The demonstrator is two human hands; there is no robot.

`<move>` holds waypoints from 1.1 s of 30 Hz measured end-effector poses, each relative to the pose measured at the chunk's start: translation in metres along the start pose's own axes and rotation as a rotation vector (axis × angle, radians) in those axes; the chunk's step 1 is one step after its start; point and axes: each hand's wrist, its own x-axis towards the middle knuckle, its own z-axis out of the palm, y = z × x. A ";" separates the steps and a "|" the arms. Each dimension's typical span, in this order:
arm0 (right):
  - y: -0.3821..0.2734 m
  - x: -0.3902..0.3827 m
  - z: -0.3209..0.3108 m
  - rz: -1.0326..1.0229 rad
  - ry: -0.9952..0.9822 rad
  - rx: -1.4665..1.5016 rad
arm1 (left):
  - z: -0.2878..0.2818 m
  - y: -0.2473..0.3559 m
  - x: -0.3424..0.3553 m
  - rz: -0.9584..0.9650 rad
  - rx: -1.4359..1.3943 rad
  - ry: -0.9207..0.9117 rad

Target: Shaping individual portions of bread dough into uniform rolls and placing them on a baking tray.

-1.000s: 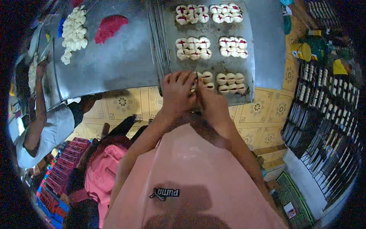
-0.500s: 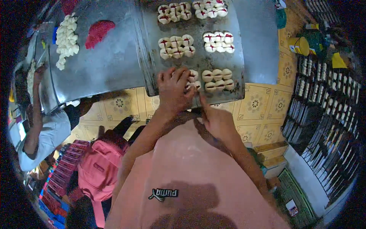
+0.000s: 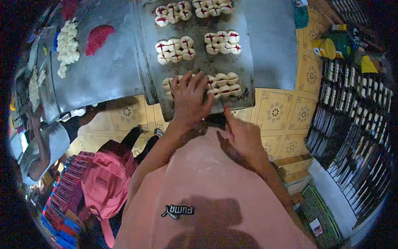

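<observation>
My left hand [image 3: 190,97] rests with fingers stretched over the front row of pale dough buns on a dark metal baking tray [image 3: 245,62]. Bun edges [image 3: 167,85] show to its left. Right of it sits a cluster of slit buns [image 3: 226,83], its left end partly behind the fingers. Just off the tray's front edge is my right hand [image 3: 245,135], index finger extended and reddish at the tip, the other fingers curled; what they hold, if anything, is hidden. Farther back on the tray, several bun clusters [image 3: 175,50] have cross cuts showing red filling.
Left on the metal table lie a pile of dough pieces [image 3: 67,45] and a red mound [image 3: 98,39]. Another person's arm [image 3: 39,143] is at the far left. A pink backpack [image 3: 110,178] is lower left. Racks of loaded trays [image 3: 356,99] stand right, near a yellow bucket [image 3: 324,49].
The tray and buns sit farther left in the picture. My left hand now lies farther right across the front row, uncovering buns at its left. My right hand has drawn back from the buns.
</observation>
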 end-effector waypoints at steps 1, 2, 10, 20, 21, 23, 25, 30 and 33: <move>0.006 0.004 -0.003 -0.036 0.071 0.027 | 0.001 0.005 0.000 0.001 -0.003 0.036; 0.011 0.016 -0.005 -0.030 0.125 0.003 | 0.004 0.011 0.000 0.007 -0.004 0.022; 0.037 0.002 -0.012 -0.020 -0.046 -0.087 | 0.024 0.039 0.015 -0.006 -0.001 -0.017; 0.081 0.033 -0.018 -0.045 0.144 0.001 | 0.047 0.081 0.028 0.042 0.017 -0.031; 0.087 0.019 -0.016 -0.058 0.172 -0.013 | 0.050 0.084 0.031 0.027 0.014 0.014; 0.102 -0.022 -0.018 -0.008 -0.074 -0.063 | 0.052 0.087 0.034 0.009 0.010 0.059; 0.115 -0.037 -0.021 -0.090 0.131 0.041 | 0.048 0.093 0.032 0.003 -0.035 0.046; 0.155 0.002 -0.041 0.060 0.434 0.391 | 0.026 0.122 -0.016 -0.074 -0.486 -0.183; 0.169 0.024 -0.054 -0.041 0.551 0.494 | 0.037 0.128 -0.056 -1.066 -1.294 -0.690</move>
